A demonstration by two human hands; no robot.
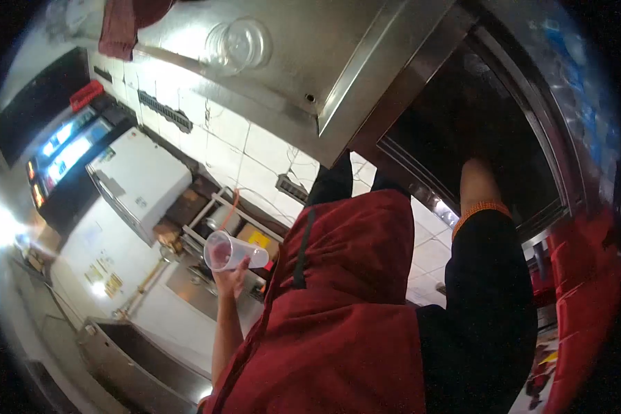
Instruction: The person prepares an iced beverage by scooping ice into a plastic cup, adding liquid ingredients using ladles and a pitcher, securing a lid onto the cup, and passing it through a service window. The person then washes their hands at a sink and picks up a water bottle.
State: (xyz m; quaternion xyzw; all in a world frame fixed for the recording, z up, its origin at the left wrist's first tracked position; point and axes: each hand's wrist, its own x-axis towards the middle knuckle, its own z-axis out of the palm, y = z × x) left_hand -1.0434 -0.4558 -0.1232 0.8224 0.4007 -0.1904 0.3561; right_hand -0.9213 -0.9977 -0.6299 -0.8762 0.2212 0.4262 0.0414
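My left hand is wrapped round a translucent plastic cup, which lies tilted on its side with its wide mouth toward the left. On the right, my right forearm, with an orange cuff below it, reaches into a dark framed opening in a metal unit. Darkness inside hides the right hand, so its fingers and anything they touch cannot be made out. Between my arms, a dark red garment covers my front.
A clear round container stands on the stainless steel counter. Dark red cloth hangs at the counter's edge. To the left are a white refrigerator-like unit and a metal basin. White floor tiles show below.
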